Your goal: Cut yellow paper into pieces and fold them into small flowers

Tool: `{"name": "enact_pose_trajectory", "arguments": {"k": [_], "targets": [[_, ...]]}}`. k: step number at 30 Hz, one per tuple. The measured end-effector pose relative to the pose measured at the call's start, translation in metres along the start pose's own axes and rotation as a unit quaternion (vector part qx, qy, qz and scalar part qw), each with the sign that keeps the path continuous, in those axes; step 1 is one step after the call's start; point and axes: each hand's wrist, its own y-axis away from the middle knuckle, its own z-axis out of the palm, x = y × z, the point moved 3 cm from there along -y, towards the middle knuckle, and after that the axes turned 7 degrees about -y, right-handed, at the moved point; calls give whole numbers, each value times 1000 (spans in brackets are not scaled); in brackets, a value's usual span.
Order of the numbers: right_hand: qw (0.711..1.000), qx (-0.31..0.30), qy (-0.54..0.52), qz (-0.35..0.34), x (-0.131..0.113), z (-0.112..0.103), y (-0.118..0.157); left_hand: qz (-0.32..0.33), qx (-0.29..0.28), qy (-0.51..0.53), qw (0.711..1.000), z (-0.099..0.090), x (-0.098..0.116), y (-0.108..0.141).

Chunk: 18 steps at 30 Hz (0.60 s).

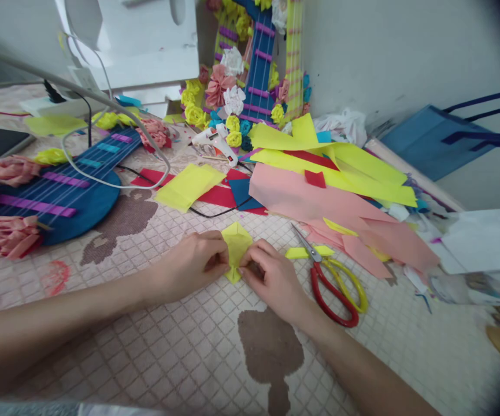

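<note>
Between my two hands is a small folded piece of yellow paper [237, 240], with crease lines showing and a pointed lower end. My left hand [200, 255] pinches its left edge. On the opposite edge, my right hand [271, 274] pinches the paper with thumb and fingers. The fingertips hide parts of both edges. Scissors [316, 254] with one red and one yellow handle lie just right of my right hand, blades parted a little, over a narrow yellow paper strip [297, 253]. Beyond my hands rests a stack of yellow paper squares [189, 186].
Pink paper sheets [293, 193] and yellow sheets [354, 173] pile up at back right. A white glue gun [217, 141] stands behind the squares, its black cord crossing the table. At left lies a blue paper guitar [80, 199] with paper flowers; a white cable [115, 186] loops over it.
</note>
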Motion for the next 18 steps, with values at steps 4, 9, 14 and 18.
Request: {"name": "enact_pose_trajectory", "arguments": {"k": [4, 9, 14, 18], "targets": [[1000, 5, 8, 5, 0, 2, -1, -18, 7, -13, 1000, 3, -1, 1], [1000, 1, 4, 4, -1, 1, -1, -19, 5, -14, 1000, 3, -1, 2], [1000, 7, 26, 6, -1, 2, 0, -14, 8, -4, 1000, 4, -2, 1], [999, 11, 39, 6, 0, 4, 0, -15, 10, -2, 1000, 4, -3, 0]]}}
